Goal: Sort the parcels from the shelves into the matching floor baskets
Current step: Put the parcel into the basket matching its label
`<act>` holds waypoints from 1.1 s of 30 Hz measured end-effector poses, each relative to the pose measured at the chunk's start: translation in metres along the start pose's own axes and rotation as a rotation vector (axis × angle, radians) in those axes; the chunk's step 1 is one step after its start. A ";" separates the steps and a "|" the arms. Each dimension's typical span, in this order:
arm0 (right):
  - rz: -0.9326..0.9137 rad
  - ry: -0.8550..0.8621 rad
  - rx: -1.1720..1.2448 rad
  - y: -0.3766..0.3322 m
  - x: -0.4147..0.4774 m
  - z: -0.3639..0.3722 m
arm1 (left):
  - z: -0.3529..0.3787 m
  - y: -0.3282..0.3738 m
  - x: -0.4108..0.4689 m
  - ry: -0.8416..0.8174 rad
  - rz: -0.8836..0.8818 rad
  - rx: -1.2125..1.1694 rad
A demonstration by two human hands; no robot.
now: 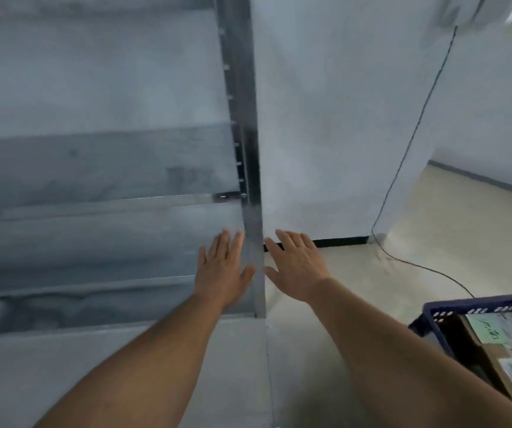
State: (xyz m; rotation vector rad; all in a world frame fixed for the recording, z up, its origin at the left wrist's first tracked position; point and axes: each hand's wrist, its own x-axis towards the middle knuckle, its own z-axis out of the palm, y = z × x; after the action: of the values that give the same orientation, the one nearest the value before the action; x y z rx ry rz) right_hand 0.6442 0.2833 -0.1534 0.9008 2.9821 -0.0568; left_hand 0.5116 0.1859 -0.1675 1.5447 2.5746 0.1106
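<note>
A grey metal shelf unit (100, 211) fills the left half of the blurred view, and I see no parcels on its boards. Both my arms reach forward, palms down. My left hand (222, 267) is spread in front of the shelf, just left of its upright post (250, 149). My right hand (298, 264) is spread just right of that post, over the floor. Neither hand holds anything. A dark blue floor basket (430, 313) at the lower right holds several cardboard parcels (507, 347) with pale labels.
A white wall (341, 118) stands right of the shelf post, with a black cable (415, 137) running down it and across the cream floor (452, 236) toward the basket. A dark skirting strip (338, 242) runs along the wall's foot.
</note>
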 end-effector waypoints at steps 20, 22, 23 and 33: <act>-0.525 0.063 -0.068 -0.433 0.171 -0.034 | -0.059 -0.414 -0.136 0.246 -0.571 -0.008; -0.588 0.054 -0.070 -0.469 0.181 -0.033 | -0.061 -0.441 -0.149 0.264 -0.637 -0.012; -0.617 0.050 -0.073 -0.485 0.187 -0.032 | -0.061 -0.455 -0.156 0.276 -0.667 -0.016; -0.838 0.066 -0.025 -0.630 0.256 -0.015 | -0.070 -0.589 -0.195 0.322 -0.910 -0.037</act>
State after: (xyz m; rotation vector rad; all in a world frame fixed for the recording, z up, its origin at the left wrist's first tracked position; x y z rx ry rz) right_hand 0.0814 -0.0988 -0.1300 -0.3982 3.1625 -0.0031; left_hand 0.0779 -0.2634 -0.1614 0.2378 3.2102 0.3140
